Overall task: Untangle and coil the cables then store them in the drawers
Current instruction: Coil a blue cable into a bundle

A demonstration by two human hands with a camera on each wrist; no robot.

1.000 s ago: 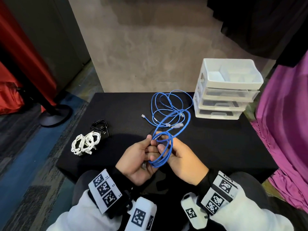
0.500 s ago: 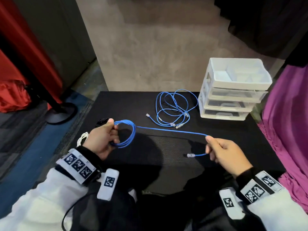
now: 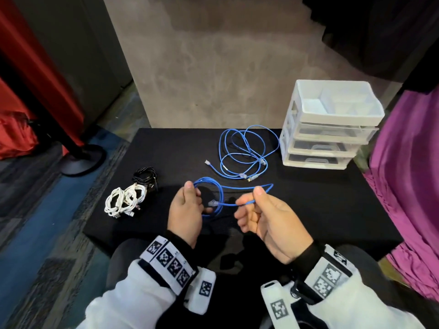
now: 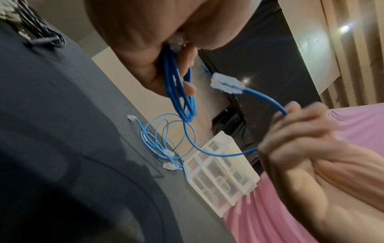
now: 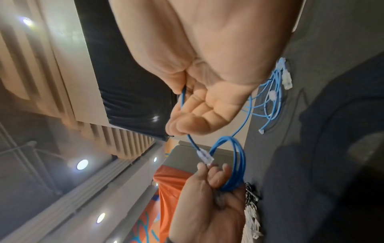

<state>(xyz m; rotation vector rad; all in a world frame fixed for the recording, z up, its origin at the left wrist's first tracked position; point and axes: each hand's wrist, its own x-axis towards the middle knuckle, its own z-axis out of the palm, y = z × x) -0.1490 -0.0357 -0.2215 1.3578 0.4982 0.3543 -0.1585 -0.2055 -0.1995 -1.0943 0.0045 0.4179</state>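
left hand point(image 3: 186, 216) grips the coiled blue cable point(image 3: 219, 198); right hand point(image 3: 268, 220) pinches its tail. only the left wrist view shows a clear plug point(image 4: 178, 42) tucked between the fingers. black table point(image 3: 308, 198), drawers point(image 3: 330, 124) at 2 o'clock.

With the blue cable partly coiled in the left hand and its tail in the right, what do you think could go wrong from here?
The coiled blue cable is only gripped at one side by the left hand, so its loops might spring apart. The free connector, on the tail pinched by the right hand, dangles inside the coil and could snag. The loose blue cables lie close behind, so the tail might catch them.
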